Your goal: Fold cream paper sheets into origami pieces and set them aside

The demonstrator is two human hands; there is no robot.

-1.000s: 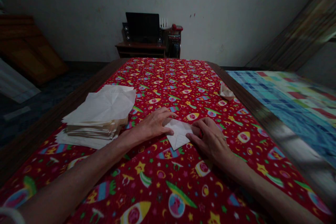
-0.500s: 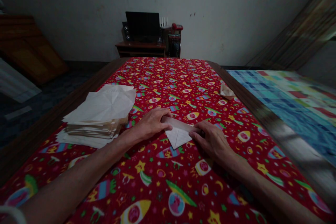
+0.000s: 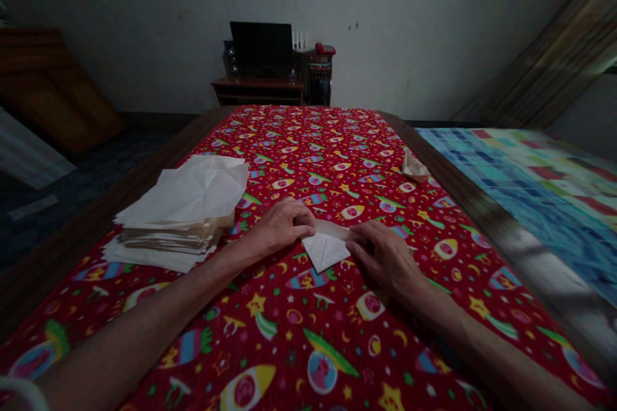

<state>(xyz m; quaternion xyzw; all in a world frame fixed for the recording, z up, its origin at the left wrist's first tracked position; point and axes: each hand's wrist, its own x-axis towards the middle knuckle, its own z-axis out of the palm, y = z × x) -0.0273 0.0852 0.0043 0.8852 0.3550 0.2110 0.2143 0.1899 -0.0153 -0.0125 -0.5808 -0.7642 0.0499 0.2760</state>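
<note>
A small folded sheet of white paper (image 3: pixel 324 250) lies on the red patterned cloth, its pointed corner toward me and a crease down its middle. My left hand (image 3: pixel 285 225) pinches the paper's far left end between thumb and fingers. On the far right end, my right hand (image 3: pixel 383 252) grips the paper the same way, fingertips curled over the edge. Between both hands runs a narrow raised strip along the paper's far side. Part of the paper is hidden under the fingers.
Left of my left arm stands a stack of creased paper sheets (image 3: pixel 187 196). A small folded paper piece (image 3: pixel 414 167) sits near the right edge of the red cloth (image 3: pixel 308 141). Beyond the table are a monitor (image 3: pixel 261 45) and a red telephone (image 3: pixel 324 49).
The raised strip along the paper's far side now lies lower and looks narrower. Both hands keep their grip in nearly the same places.
</note>
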